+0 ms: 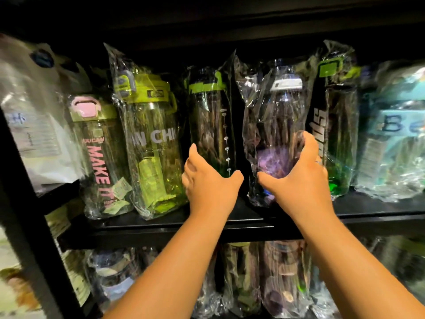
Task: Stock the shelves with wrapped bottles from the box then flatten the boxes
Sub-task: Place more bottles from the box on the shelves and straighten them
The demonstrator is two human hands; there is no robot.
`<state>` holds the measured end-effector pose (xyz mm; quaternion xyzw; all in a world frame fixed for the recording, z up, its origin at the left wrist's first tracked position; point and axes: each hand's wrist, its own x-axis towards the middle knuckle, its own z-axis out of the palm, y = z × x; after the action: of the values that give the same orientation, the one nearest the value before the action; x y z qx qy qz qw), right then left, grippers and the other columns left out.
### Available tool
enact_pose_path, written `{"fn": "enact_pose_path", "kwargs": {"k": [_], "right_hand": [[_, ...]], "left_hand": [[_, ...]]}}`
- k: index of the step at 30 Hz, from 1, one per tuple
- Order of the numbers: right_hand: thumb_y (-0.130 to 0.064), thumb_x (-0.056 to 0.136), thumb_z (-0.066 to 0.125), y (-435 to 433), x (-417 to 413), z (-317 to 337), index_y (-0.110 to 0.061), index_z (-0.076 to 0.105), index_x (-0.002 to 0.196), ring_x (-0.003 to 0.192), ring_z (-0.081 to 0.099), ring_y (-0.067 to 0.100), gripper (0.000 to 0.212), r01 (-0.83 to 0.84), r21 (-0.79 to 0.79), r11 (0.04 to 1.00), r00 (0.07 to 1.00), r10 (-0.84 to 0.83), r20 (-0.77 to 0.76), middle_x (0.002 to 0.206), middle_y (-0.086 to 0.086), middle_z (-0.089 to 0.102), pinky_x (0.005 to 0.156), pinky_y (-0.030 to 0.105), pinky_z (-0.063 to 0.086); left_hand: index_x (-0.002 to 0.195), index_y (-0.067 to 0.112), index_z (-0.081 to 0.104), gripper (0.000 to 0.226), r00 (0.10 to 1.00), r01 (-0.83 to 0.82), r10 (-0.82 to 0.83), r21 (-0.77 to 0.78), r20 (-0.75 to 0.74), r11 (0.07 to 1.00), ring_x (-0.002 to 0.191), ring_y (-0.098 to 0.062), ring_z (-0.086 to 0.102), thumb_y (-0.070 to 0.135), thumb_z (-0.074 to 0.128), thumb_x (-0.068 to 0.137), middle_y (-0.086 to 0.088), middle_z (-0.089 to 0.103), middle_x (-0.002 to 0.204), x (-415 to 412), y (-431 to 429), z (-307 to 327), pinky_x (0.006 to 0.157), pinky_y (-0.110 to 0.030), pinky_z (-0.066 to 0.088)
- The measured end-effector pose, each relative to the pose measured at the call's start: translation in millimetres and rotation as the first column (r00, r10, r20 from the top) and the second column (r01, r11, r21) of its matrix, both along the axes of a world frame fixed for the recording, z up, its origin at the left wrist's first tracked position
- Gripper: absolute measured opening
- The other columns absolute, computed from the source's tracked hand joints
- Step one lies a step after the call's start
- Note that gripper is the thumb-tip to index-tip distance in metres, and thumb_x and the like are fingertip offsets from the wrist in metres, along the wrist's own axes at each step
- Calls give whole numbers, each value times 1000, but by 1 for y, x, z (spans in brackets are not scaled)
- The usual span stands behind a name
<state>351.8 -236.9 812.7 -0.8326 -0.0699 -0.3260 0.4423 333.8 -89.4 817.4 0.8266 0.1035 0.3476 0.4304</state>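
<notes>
the wrapped purple bottle (276, 125) stands upright near the middle of the black shelf (161, 229), with the right hand (299, 178) curled round its lower half. the left hand (207, 183) clasps the base of a dark green-lidded bottle (209, 116), also upright, just left of the shelf's middle. the hands are apart.

Hidden behind left hand (207, 180): base of dark bottle (211, 120). Behind right hand (299, 178): foot of purple bottle (276, 125). Cut off at right edge and smeared: blue pack (397, 143). Blurred past reading: print on white bag (32, 116). Blurred and cropped below: lower bottles (282, 282).
</notes>
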Motion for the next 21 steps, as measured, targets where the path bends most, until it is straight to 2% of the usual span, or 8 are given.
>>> {"fn": "enact_pose_path", "kwargs": {"k": [4,8,13,21], "right_hand": [[-43,71,83,-11,-4,-7,-29,10,154,131,40,39,111,-33,2,999,999,33,33,144,15,44,103,49,41],[-44,73,82,-11,-2,-13,-30,9,154,137,33,36,110,-59,10,998,997,59,49,151,13,37,106,48,35],[-46,73,81,-12,-1,-17,-29,10,155,138,31,35,110,-79,0,997,994,79,74,152,10,37,108,47,34],[-47,74,80,-16,1,-18,-28,9,155,140,30,36,110,-118,-6,993,989,118,85,153,10,36,108,50,34]], "left_hand": [[156,24,1,109,1000,-21,22,-80,18,997,146,-28,20,40,78,80,-8,19,160,11,-9,1,116,-42,25],[156,21,1,113,997,-72,75,-141,16,987,143,-32,28,42,80,79,-12,28,157,21,-10,4,115,-47,32],[154,21,5,108,993,-120,119,-133,-13,984,133,-36,43,38,81,79,-15,32,151,29,-7,5,106,-48,41],[154,29,11,103,992,-102,103,-10,77,995,128,-25,47,42,79,79,-2,35,147,-1,-11,-4,95,-33,40]]}}
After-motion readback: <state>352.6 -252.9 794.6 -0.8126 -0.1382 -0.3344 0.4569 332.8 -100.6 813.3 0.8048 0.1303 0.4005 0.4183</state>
